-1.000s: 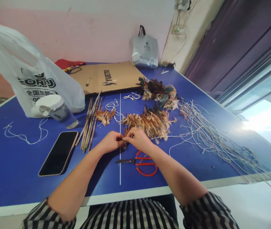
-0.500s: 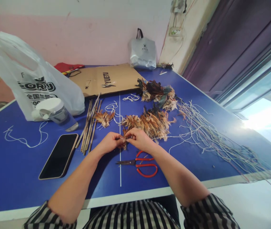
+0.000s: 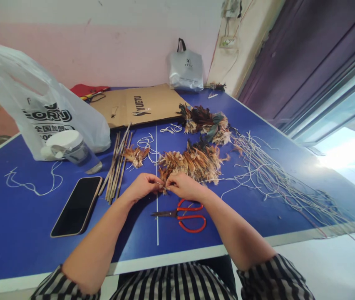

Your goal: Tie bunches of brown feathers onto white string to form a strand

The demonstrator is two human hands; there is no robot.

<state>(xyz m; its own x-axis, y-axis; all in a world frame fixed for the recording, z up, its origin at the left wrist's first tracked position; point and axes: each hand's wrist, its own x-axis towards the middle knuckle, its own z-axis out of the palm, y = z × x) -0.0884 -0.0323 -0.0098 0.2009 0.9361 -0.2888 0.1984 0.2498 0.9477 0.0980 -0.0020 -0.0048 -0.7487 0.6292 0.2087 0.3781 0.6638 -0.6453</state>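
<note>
My left hand [image 3: 146, 186] and my right hand [image 3: 184, 186] meet at the near edge of a pile of brown feathers [image 3: 196, 162]. The fingers of both are pinched on a thin white string and a small feather bundle between them, partly hidden by the fingertips. Red-handled scissors [image 3: 192, 216] lie just below my right hand, blades pointing left. A small feather bunch [image 3: 136, 156] and a bundle of thin sticks [image 3: 115, 171] rest beyond my left hand. Long loose strings [image 3: 267, 179] spread over the right side.
On the blue table [image 3: 15, 233] are a phone [image 3: 76, 206], a lidded clear jar [image 3: 80, 152], a white plastic bag [image 3: 71, 108] and flattened cardboard [image 3: 152, 104]. Dark feathers [image 3: 204, 118] lie behind the brown pile. A silver bag [image 3: 186, 70] stands by the wall.
My right hand's fingers have shifted slightly down and closed in beside my left fingertips. The bundle between the hands shows less.
</note>
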